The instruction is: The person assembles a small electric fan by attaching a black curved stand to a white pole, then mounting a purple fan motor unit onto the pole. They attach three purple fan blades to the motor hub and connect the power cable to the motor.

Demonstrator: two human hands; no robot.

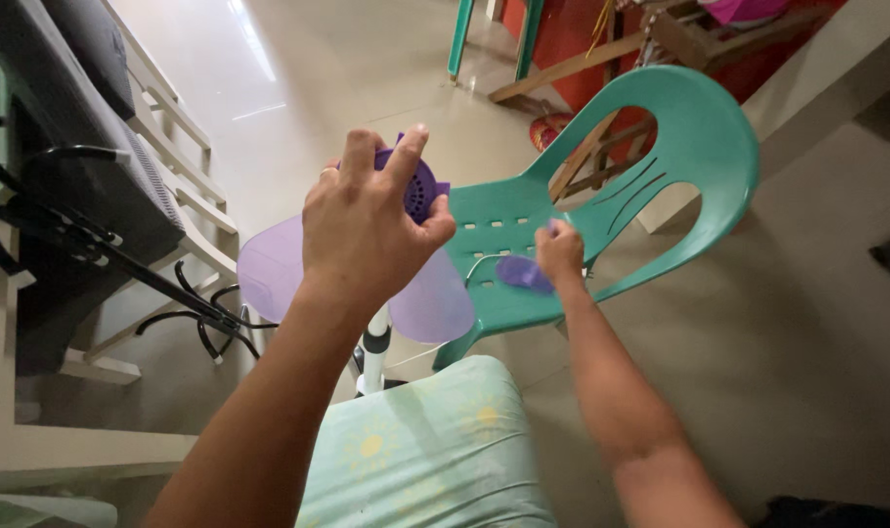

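Note:
My left hand [367, 225] grips the dark purple hub [420, 191] of a fan blade set, whose pale lilac blades [269, 266] spread out left and below the hand. My right hand [559, 249] reaches over the seat of a teal plastic chair [704, 137] and pinches a small purple cap-like part [523, 274] resting on that seat. A white fan pole [374, 350] stands upright just under the blades.
A cushion with a pale green sun pattern [435, 450] lies below my arms. White wooden furniture with dark cushions [93, 147] and black cables [200, 318] stands at the left. Wooden frames and a red object [601, 49] sit behind the chair on a beige tiled floor.

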